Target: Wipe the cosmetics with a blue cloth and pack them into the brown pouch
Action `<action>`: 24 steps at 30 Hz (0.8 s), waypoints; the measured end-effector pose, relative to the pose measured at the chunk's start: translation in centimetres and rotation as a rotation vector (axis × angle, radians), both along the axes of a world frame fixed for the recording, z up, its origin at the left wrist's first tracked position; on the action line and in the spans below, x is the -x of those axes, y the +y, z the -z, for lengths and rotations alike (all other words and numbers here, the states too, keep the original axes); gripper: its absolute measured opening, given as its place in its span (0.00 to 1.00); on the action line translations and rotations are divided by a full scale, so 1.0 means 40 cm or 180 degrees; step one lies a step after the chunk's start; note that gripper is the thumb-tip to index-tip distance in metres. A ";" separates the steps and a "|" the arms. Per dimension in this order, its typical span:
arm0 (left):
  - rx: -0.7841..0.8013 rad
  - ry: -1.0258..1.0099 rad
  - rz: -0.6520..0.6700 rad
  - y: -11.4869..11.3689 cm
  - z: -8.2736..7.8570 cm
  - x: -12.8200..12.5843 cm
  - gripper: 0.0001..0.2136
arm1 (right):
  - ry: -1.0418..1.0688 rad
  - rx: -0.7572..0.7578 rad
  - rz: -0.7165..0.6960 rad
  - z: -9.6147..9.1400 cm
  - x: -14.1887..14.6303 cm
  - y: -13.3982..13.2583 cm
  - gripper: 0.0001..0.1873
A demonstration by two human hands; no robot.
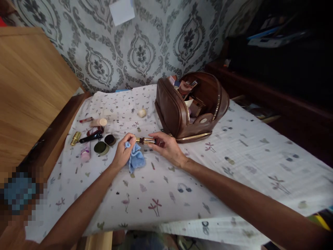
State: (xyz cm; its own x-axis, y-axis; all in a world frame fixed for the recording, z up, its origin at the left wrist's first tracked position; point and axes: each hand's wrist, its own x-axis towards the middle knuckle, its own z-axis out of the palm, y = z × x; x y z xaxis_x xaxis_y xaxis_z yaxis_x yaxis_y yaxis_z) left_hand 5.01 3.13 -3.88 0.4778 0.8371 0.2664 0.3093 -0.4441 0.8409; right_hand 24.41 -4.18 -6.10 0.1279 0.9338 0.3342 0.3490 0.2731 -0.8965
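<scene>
In the head view a slim gold-and-dark cosmetic tube (146, 140) lies level between my two hands above the table. My left hand (122, 152) is closed round its left end and also grips a crumpled blue cloth (137, 159), which hangs below the fingers. The thumb and fingers of my right hand (169, 148) pinch the dark right end. Left of my hands lie two dark-lidded round jars (101, 148), a pink-and-purple container (85, 152), a black tube (91, 135), a gold piece (75, 138) and a beige bottle (99, 122).
An unzipped brown leather bag (171, 111) holding cosmetics stands behind my right hand. A small cream-coloured round object (142, 113) sits left of it. Printed white cloth (182, 205) covers the table. Wooden furniture (33, 76) borders the left side; patterned wallpaper (142, 52) rises behind.
</scene>
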 end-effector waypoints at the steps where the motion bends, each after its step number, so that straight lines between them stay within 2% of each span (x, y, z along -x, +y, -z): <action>1: -0.0002 -0.0003 0.0016 -0.001 -0.001 0.001 0.17 | 0.0034 0.0063 -0.0013 0.000 0.000 -0.001 0.21; 6: 0.0058 -0.0047 0.0067 -0.004 -0.004 0.002 0.16 | 0.0096 0.0374 -0.0327 -0.013 -0.004 -0.010 0.24; 10: 0.0088 -0.0082 0.0063 -0.002 -0.004 0.001 0.16 | 0.0079 0.0464 -0.0411 -0.017 -0.004 -0.011 0.25; 14: 0.0127 -0.0132 -0.0020 0.001 -0.002 0.002 0.16 | 0.0058 0.0359 -0.0431 -0.013 -0.001 -0.009 0.24; 19: 0.0208 -0.0193 0.0053 0.003 0.002 0.004 0.15 | -0.0041 0.0405 -0.0430 -0.014 0.001 -0.013 0.13; 24: 0.0202 -0.0242 0.0062 0.002 0.006 0.006 0.15 | 0.0042 0.0510 -0.0575 -0.017 -0.001 -0.015 0.18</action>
